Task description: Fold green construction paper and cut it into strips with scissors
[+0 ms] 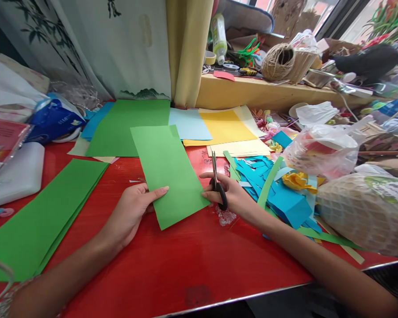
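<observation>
My left hand (137, 207) grips the left edge of a light green sheet of paper (172, 176), thumb on top and fingers beneath. A pair of black-handled scissors (221, 194) sits in my right hand (227, 190), blades pointing away from me and close together. Fingers of that same hand touch the sheet's lower right corner. The sheet is held tilted above the red table (185, 265). Beyond it lies a darker green sheet (129, 128), partly covered by it. Left of my left hand rests a stack of long green paper (46, 216).
Blue paper scraps (285, 198) and green strips (270, 181) pile up at right, beside a netted bag (368, 212). Yellow paper (230, 126) and light blue paper (189, 123) lie at the back. A wooden ledge (239, 90) holds a twine roll (278, 62).
</observation>
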Motion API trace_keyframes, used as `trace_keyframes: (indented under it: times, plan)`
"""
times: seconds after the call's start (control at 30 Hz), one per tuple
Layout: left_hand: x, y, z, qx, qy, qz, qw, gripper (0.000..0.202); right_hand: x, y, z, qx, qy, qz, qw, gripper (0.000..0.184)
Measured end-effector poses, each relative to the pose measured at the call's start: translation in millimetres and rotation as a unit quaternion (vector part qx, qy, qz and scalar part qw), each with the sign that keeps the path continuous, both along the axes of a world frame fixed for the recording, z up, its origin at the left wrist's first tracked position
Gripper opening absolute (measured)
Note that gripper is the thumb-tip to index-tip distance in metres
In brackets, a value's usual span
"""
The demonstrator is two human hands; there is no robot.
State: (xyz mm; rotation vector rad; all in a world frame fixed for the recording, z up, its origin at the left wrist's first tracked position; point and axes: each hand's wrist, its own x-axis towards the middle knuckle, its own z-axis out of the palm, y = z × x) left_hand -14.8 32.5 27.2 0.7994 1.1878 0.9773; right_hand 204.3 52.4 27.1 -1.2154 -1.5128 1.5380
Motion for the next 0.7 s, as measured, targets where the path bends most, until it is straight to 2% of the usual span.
trace_keyframes:
  times: [0.2,0.5,0.7]
  plan:
    - [-3,4,0.1,0.007,0.019,0.036,0.999,0.031,3,1,3.1,-0.031,-0.004,0.023,0.999,0.050]
    - [-6,6,2.0,0.022,0.029,0.063,0.997,0.030,6,4,5.6,-0.041,-0.001,0.024,0.999,0.050]
    - [-11,11,3.6,0.043,0.041,0.111,0.992,0.029,8,5,13.3,-0.037,-0.022,0.024,0.999,0.033]
